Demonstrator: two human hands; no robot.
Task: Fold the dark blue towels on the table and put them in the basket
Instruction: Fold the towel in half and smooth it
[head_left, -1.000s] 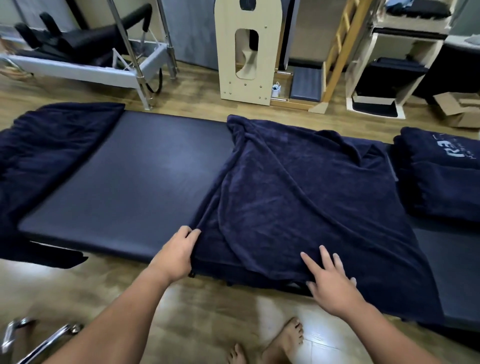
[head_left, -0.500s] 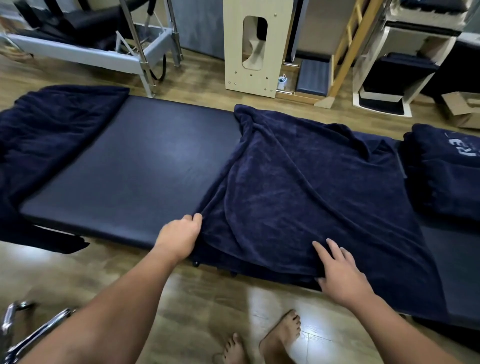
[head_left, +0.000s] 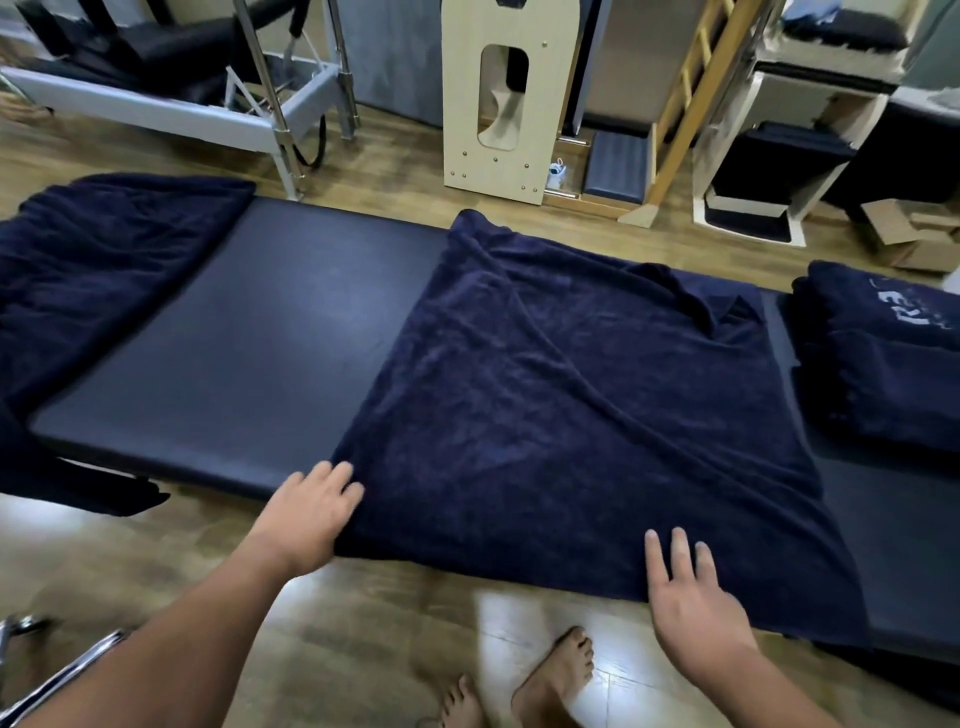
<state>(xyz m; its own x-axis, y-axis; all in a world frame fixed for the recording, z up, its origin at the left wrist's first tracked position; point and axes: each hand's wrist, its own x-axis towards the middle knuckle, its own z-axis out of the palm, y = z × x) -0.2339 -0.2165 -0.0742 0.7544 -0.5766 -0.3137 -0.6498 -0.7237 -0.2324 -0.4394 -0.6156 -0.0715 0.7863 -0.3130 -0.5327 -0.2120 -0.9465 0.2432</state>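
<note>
Left hand (head_left: 310, 512) has let go of the dark blue terry towel (head_left: 566, 410), now open at its near-left corner. Right hand (head_left: 688, 597) still flat, fingers spread, at the black padded table's (head_left: 249, 332) near edge.

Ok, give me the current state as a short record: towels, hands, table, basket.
towel in work: spread towel, wrinkled, near edge hanging over the table's front
left hand: open, at the towel's near-left corner
right hand: flat on the near edge, fingers spread
other towels: crumpled towel at the left end; folded towel at the right
table: dark padded top, bare between towels
basket: not in view
</note>
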